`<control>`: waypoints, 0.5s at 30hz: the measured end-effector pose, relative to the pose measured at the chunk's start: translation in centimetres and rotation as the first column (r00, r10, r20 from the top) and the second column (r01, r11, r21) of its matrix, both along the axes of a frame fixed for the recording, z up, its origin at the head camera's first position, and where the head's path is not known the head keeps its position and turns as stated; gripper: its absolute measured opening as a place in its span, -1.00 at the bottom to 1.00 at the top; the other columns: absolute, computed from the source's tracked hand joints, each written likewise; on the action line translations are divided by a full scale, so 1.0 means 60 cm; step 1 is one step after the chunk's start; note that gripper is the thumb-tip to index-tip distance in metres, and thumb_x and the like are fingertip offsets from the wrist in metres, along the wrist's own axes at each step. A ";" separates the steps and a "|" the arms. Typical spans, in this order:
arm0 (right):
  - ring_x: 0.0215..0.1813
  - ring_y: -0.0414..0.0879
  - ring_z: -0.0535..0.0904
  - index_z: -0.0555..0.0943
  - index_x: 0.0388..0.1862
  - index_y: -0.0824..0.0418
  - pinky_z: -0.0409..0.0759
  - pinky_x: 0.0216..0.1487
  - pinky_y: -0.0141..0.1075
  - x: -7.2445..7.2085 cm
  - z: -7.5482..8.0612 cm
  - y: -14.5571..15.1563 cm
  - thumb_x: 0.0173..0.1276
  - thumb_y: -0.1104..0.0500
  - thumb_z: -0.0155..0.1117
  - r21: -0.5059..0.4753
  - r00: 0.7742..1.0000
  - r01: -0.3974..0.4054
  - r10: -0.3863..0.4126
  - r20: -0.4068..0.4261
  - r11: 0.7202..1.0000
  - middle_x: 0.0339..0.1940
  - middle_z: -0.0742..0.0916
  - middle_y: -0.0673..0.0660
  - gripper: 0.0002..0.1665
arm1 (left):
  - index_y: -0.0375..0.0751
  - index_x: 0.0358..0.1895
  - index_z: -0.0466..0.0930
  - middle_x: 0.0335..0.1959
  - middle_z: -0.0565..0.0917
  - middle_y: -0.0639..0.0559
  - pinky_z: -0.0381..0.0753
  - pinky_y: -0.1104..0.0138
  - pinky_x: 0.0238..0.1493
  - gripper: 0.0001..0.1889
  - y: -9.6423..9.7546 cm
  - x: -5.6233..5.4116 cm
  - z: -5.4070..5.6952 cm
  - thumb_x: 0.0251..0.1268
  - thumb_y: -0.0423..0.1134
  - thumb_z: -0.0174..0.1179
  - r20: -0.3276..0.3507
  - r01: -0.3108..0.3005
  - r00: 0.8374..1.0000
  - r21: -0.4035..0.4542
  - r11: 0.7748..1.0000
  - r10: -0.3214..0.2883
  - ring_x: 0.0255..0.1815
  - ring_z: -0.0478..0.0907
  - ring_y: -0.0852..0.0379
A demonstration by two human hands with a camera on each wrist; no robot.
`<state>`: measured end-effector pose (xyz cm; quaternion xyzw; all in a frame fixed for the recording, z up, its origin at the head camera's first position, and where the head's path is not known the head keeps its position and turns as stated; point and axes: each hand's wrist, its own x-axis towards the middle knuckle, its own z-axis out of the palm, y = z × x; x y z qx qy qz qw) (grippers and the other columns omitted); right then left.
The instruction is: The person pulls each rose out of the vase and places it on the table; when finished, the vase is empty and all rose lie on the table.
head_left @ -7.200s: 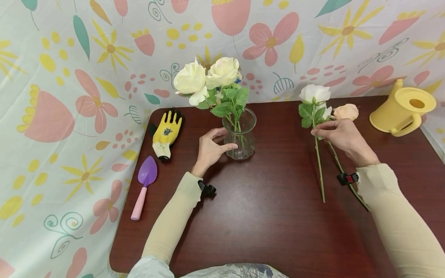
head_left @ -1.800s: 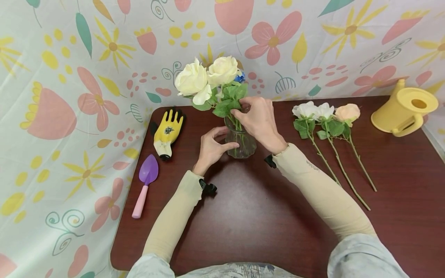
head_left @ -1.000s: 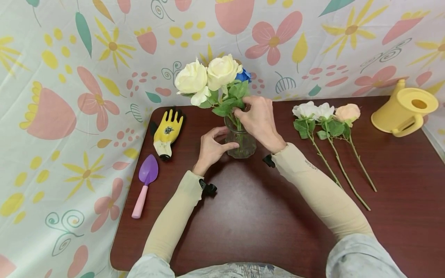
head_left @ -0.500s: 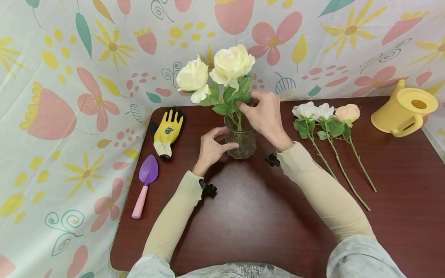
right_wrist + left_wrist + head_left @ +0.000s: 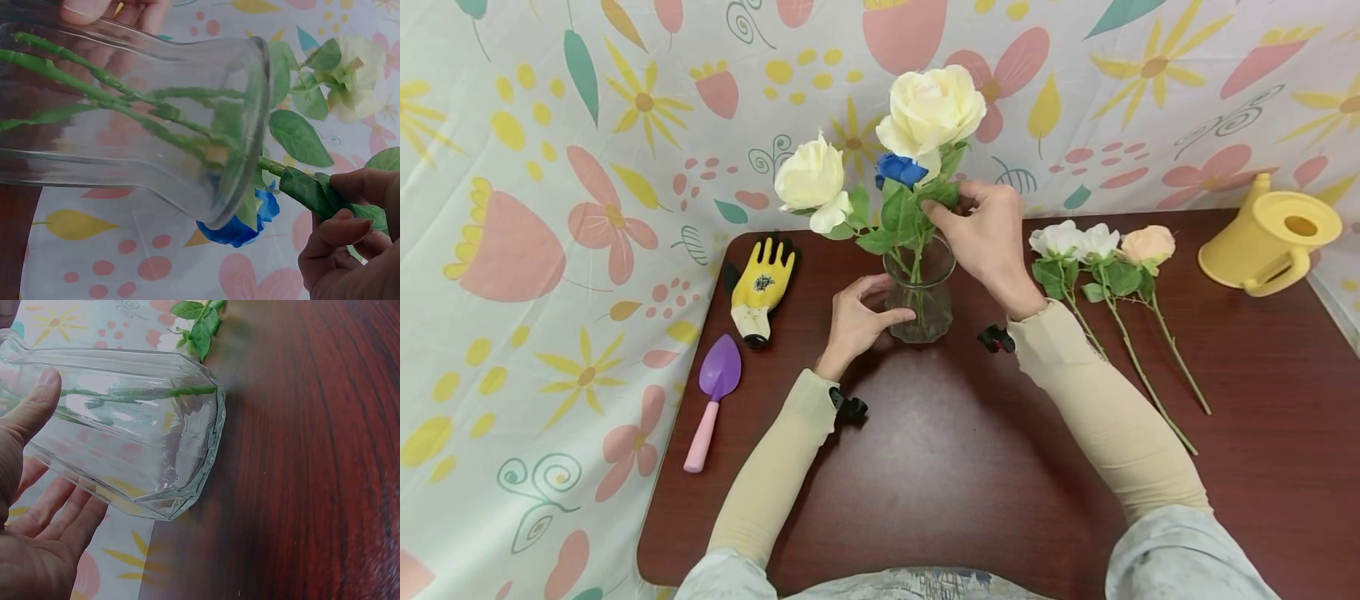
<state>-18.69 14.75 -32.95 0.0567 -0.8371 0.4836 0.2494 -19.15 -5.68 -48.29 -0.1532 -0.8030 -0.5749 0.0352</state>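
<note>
A clear glass vase (image 5: 921, 312) stands upright on the table, holding flowers. My left hand (image 5: 861, 321) grips its left side, thumb in front and fingers behind, as the left wrist view shows. My right hand (image 5: 988, 237) pinches the leafy stem of a tall cream rose (image 5: 936, 108) above the rim; in the right wrist view a leaf (image 5: 309, 194) is folded between thumb and fingers. That stem runs down into the vase. A second cream rose (image 5: 811, 177) leans left, and a blue flower (image 5: 898, 171) sits between the two blooms.
Two white roses (image 5: 1056, 239) and a peach rose (image 5: 1148, 244) lie at right on the brown table (image 5: 925, 483). Behind them stands a yellow watering can (image 5: 1262, 242). A yellow-black glove (image 5: 762, 287) and a purple trowel (image 5: 720, 371) lie at left. A patterned cloth hangs behind.
Earlier my right hand held a white rose at right; it now lies on the table. Since then that hand has raised the cream rose up and rightward, uncovering the blue flower. My left hand stays put.
</note>
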 end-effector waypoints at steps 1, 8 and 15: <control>-0.54 -0.34 0.47 0.88 -0.33 0.31 0.34 -0.43 -0.43 0.000 0.001 0.001 0.41 0.17 0.52 -0.013 1.000 -0.001 0.001 0.001 1.000 -0.68 0.64 -0.02 -0.79 | -0.18 0.28 0.76 0.17 0.84 -0.19 0.80 0.00 0.36 -0.32 0.000 0.000 0.000 0.01 -0.19 0.77 0.002 -0.003 1.000 -0.005 1.000 0.003 0.25 0.80 -0.13; -0.53 -0.36 0.58 0.91 -0.27 0.29 0.40 -0.45 -0.47 0.006 0.018 0.011 0.40 0.16 0.55 -0.120 1.000 -0.002 0.005 0.020 0.993 -0.62 0.72 -0.17 -0.81 | -0.18 0.29 0.75 0.17 0.84 -0.19 0.80 0.02 0.36 -0.31 0.001 0.001 0.003 0.02 -0.17 0.77 0.028 -0.012 1.000 -0.017 1.000 0.013 0.25 0.80 -0.13; -0.53 -0.31 0.55 0.91 -0.27 0.23 0.40 -0.47 -0.43 0.008 0.034 0.028 0.42 0.15 0.53 -0.198 0.999 0.032 -0.024 0.041 0.980 -0.63 0.71 -0.32 -0.84 | -0.18 0.28 0.75 0.17 0.84 -0.19 0.81 0.03 0.35 -0.32 0.002 0.000 0.004 0.01 -0.19 0.77 0.050 -0.019 0.999 -0.009 1.000 0.019 0.24 0.82 -0.13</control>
